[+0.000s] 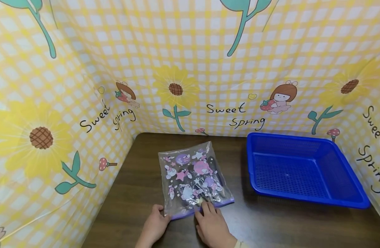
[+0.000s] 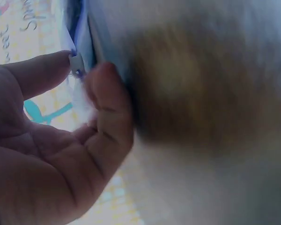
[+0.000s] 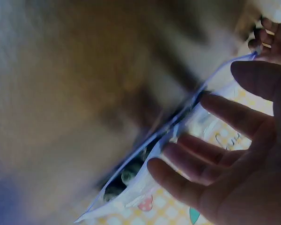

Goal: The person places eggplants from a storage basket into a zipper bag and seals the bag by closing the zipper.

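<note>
A clear plastic zip bag [image 1: 180,184] printed with pink and purple cartoon figures and stars lies on the table, its purple zip edge [image 1: 183,215] toward me. My left hand [image 1: 154,224] is at the bag's near left corner, pinching the small white zip slider [image 2: 77,64] between thumb and forefinger. Fingers extended, my right hand [image 1: 213,224] rests on the bag beside the zip edge. In the right wrist view the bag's mouth gapes, and dark things with rounded ends [image 3: 129,173] show inside; their kind is unclear.
A blue plastic basket [image 1: 308,198] with a perforated bottom stands at the right of the dark wooden table [image 1: 131,175]. Yellow checked cloth [image 1: 208,69] with sunflowers and lettering hangs behind the table and along both sides.
</note>
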Tool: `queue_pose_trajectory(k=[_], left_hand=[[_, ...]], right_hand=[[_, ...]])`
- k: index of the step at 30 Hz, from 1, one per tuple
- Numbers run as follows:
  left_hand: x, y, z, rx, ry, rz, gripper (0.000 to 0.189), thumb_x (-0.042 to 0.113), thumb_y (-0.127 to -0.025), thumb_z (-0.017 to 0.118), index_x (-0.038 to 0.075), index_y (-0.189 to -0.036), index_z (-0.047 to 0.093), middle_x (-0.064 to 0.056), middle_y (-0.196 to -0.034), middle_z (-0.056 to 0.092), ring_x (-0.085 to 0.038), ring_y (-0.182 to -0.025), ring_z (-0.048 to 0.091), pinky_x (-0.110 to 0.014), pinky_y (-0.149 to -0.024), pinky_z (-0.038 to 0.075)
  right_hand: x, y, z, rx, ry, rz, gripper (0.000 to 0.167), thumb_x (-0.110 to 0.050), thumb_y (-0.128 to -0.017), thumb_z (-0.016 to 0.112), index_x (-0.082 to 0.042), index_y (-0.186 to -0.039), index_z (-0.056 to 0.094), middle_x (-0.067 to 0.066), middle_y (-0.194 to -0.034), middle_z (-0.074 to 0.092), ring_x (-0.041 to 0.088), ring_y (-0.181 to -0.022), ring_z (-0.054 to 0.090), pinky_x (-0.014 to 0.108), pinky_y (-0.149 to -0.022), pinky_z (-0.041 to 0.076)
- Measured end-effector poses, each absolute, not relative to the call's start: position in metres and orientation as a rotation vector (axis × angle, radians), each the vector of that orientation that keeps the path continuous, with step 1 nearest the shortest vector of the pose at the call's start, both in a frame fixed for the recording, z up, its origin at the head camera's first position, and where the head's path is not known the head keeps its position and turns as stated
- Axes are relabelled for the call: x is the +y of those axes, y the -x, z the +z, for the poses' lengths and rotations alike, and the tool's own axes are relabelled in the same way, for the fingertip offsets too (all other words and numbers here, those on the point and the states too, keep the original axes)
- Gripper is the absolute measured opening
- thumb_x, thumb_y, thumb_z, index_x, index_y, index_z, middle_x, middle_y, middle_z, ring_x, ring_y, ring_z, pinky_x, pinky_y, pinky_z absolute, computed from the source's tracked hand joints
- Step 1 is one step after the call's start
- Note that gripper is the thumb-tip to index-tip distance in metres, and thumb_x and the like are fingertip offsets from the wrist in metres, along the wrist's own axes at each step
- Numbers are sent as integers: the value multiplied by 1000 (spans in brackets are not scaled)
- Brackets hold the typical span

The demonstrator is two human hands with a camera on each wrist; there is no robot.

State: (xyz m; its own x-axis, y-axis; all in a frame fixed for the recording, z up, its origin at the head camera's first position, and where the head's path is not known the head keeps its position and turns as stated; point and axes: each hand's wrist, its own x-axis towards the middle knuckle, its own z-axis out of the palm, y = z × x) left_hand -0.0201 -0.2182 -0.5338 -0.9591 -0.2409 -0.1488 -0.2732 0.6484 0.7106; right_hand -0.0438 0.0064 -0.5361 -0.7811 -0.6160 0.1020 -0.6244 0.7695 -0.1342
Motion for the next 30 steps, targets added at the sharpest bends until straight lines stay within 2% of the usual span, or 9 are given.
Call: queue_pose_trajectory(k=[3, 6, 10, 12, 15, 17, 20, 25, 30], left_hand=[[-222, 19, -534, 2716, 413, 1401, 33, 9, -87, 69, -9, -110, 52, -4, -71, 53, -16, -50, 52, -37, -50, 46], [-224, 19, -533, 2631, 411, 1484, 17, 8, -88, 66, -3, -96, 56, -2, -65, 51, -14, -45, 51, -34, -45, 46], [-226, 18, -532, 2532, 423, 1491, 20, 15, -93, 64, 5, -77, 57, 1, -55, 48, -11, -44, 50, -29, -44, 46], [-228, 16, -531, 2472, 415, 1519, 24, 15, -96, 61, 4, -75, 56, 1, -55, 48, -10, -43, 49, -27, -43, 47], [-231, 14, -530, 2388, 380, 1594, 25, 13, -99, 55, 0, -78, 58, -1, -60, 50, -9, -45, 49, -25, -44, 47], [-234, 14, -529, 2327, 354, 1656, 24, 9, -100, 52, -4, -81, 59, -2, -63, 52, -9, -48, 50, -24, -45, 47], [-236, 14, -531, 2261, 322, 1722, 21, 7, -99, 53, -6, -85, 61, -2, -66, 54, -9, -51, 52, -23, -46, 47], [-234, 16, -535, 2268, 293, 1789, 15, 8, -96, 59, -3, -85, 62, -1, -65, 54, -11, -55, 53, -23, -49, 46], [-231, 16, -534, 2310, 302, 1801, 13, 6, -93, 59, -1, -82, 60, 0, -62, 51, -10, -54, 48, -22, -48, 41]], right_hand=[[6, 40, -537, -2882, -1030, 182, 40, -37, -83, 77, -9, -111, 69, 21, -133, 51, 38, -121, 52, 52, -81, 50], [6, 37, -536, -2876, -1024, 209, 40, -37, -83, 77, -10, -111, 67, 23, -136, 50, 38, -122, 51, 52, -82, 50], [1, 35, -532, -2836, -976, 434, 25, -30, -84, 75, -13, -100, 67, 12, -114, 59, 30, -105, 58, 46, -78, 51], [-6, 31, -531, -2846, -977, 719, 14, -26, -86, 72, -14, -93, 67, 2, -98, 61, 20, -92, 60, 38, -74, 51], [-21, 24, -534, -2895, -927, 1569, 9, -15, -90, 67, -7, -87, 70, -3, -82, 64, 10, -73, 60, 28, -67, 51], [-35, 19, -540, -2819, -701, 2214, 13, -11, -91, 63, -2, -87, 73, 0, -76, 69, 6, -65, 60, 23, -61, 50], [-52, 14, -553, -2578, -305, 2846, 24, -11, -96, 57, 7, -94, 72, 13, -74, 71, 11, -60, 64, 24, -58, 54], [-67, 19, -565, -2076, -134, 3414, 35, -31, -106, 49, 0, -105, 64, 4, -79, 71, 12, -67, 69, 28, -65, 57], [-76, 23, -564, -1736, -19, 3614, 31, -31, -104, 53, -4, -96, 68, 0, -78, 70, 8, -65, 69, 25, -64, 57]])
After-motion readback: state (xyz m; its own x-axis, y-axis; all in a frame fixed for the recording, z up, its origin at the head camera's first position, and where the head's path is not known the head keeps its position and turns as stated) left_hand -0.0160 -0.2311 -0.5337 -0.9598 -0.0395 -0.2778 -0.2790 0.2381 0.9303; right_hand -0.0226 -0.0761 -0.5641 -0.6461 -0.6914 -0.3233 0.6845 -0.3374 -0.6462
